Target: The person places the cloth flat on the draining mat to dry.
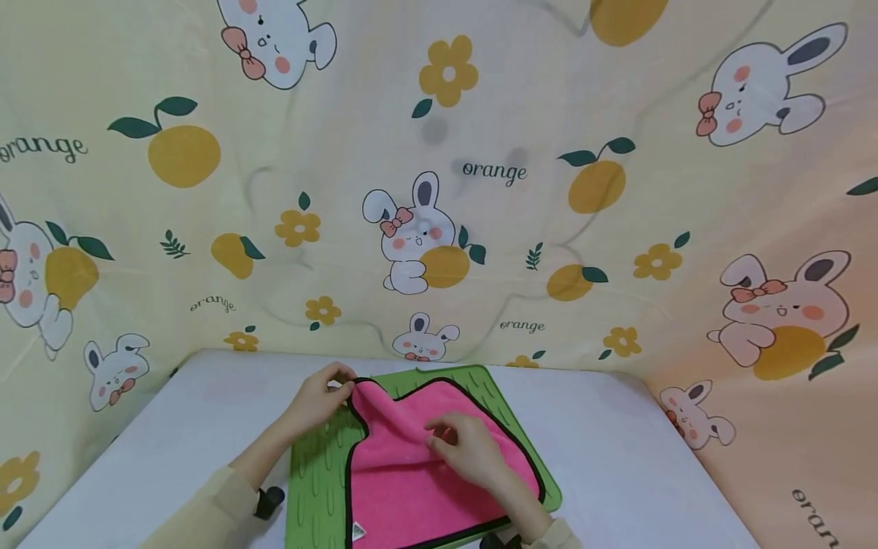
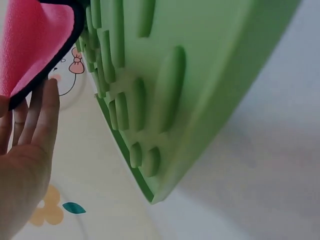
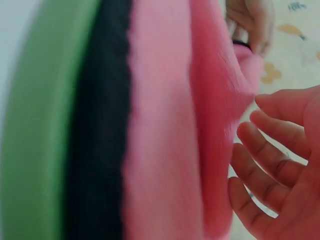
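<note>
A pink cloth [image 1: 418, 457] with a black edge and a small white tag near its lower left corner lies over a green mat [image 1: 318, 473] with raised ridges. My left hand [image 1: 317, 400] pinches the cloth's upper left corner, which in the left wrist view is lifted off the mat. Over the middle of the cloth is my right hand [image 1: 469, 450], its fingers bent loosely and spread apart. In the right wrist view its fingertips [image 3: 245, 132] are at the cloth's surface; whether they touch it I cannot tell. Folds run through the cloth between the hands.
The mat lies on a white table [image 1: 617, 457], whose surface shows on both sides of it. Behind and to the sides hangs a pale yellow curtain [image 1: 384, 114] printed with rabbits, oranges and flowers. A dark strap piece [image 1: 270, 501] sits at the left sleeve.
</note>
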Available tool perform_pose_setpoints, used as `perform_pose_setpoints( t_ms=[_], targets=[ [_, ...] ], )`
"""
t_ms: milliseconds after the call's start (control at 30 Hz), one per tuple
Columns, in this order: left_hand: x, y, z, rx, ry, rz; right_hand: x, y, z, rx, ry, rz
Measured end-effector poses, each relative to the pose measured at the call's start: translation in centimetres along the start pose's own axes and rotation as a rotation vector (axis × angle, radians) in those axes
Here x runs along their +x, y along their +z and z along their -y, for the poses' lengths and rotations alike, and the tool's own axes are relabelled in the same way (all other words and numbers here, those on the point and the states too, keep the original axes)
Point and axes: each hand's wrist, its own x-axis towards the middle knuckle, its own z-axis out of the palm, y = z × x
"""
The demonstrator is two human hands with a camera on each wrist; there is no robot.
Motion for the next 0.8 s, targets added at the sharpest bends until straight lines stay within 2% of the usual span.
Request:
perform_pose_setpoints(
  t_ms=[167,367,600,800],
  targets=[
    [0.4,-0.5,0.2,-0.01,-0.002,0.002,0.0,-1.8,-1.1,-0.003,0.02,-0.034],
    [1.4,-0.9,0.3,0.08,-0.011,-0.025,-0.2,-3.8,-3.1,-0.05,0.084,-0.076],
    [2.2,-1.0,0.9,0.176,-0.011,-0.044,-0.6,-4.7,-5.3,-0.098,0.146,-0.131],
    [2.3,-0.8,1.9,0.209,0.004,-0.005,-0.6,-4.9,-6.5,-0.12,0.186,-0.121]
  ],
)
